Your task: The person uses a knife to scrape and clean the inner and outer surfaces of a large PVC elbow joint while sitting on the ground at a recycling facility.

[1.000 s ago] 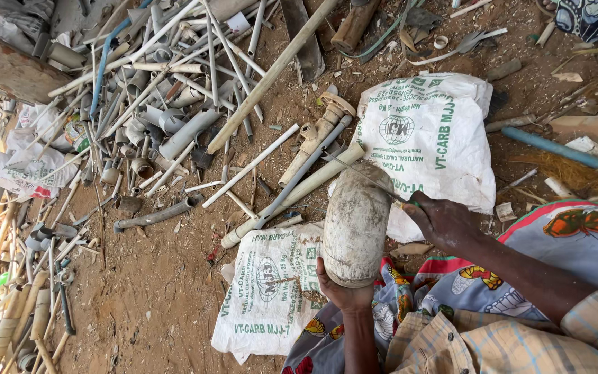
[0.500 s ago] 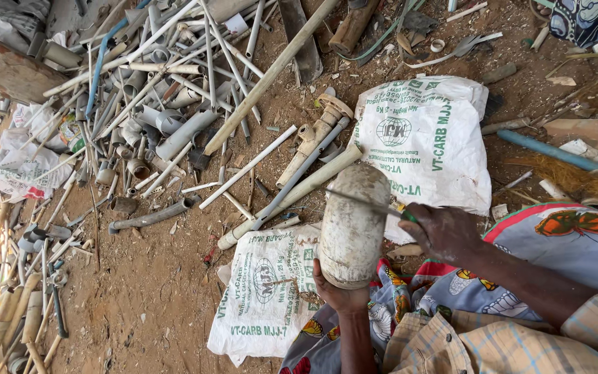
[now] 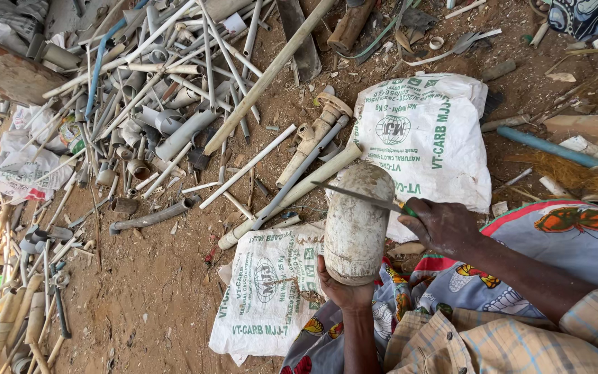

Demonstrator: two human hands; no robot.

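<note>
Gripping the dirty white thick plastic pipe section (image 3: 356, 223) from below, left hand (image 3: 344, 291) closed; long axis twelve-to-six. Right hand (image 3: 444, 225), at three o'clock, clamps the thin metal blade (image 3: 358, 196) across it.

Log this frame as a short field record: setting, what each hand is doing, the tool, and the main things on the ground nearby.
setting: bare dirt ground, person seen from above
left hand: grips the lower end of a thick dirty white pipe piece, holding it upright
right hand: holds a green-handled saw blade laid across the pipe piece near its top
under the work: two printed white sacks
left and top: heap of pale pipe offcuts and fittings
right: blue pipe
lap: patterned cloth
</note>
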